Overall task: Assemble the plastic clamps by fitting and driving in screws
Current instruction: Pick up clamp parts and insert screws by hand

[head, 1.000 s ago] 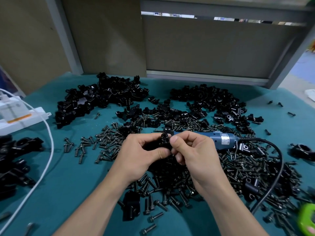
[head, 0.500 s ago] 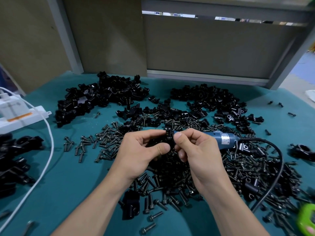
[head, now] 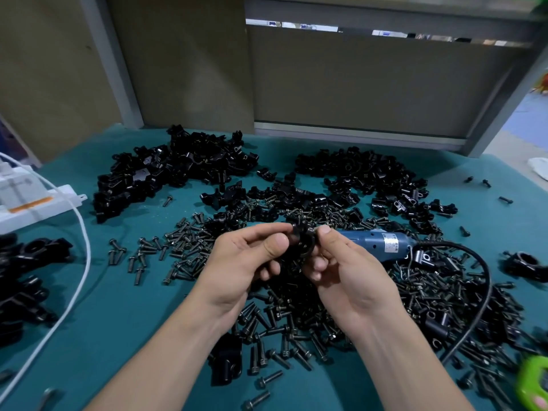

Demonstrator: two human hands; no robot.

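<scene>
A black plastic clamp (head: 303, 239) is held above the table between both hands. My left hand (head: 246, 262) pinches its left side with thumb and fingers. My right hand (head: 344, 268) pinches its right side, thumb on top. A screw seems to sit at the clamp's right edge under my right thumb, but it is too small to tell. Behind my right hand a blue electric screwdriver (head: 376, 243) lies on the table, its black cable (head: 480, 295) curving to the right. Loose black screws (head: 272, 324) cover the green mat (head: 124, 307) under my hands.
Piles of black clamp halves lie at the back left (head: 166, 176) and back right (head: 364, 179). More black clamp parts (head: 23, 277) sit at the left edge. A white power strip (head: 26, 203) and white cord (head: 80, 262) are at the left. A green object (head: 533, 384) shows at the lower right.
The clamp has been turned between my fingers and shifted slightly up; both hands stay in about the same place. The screwdriver has not moved.
</scene>
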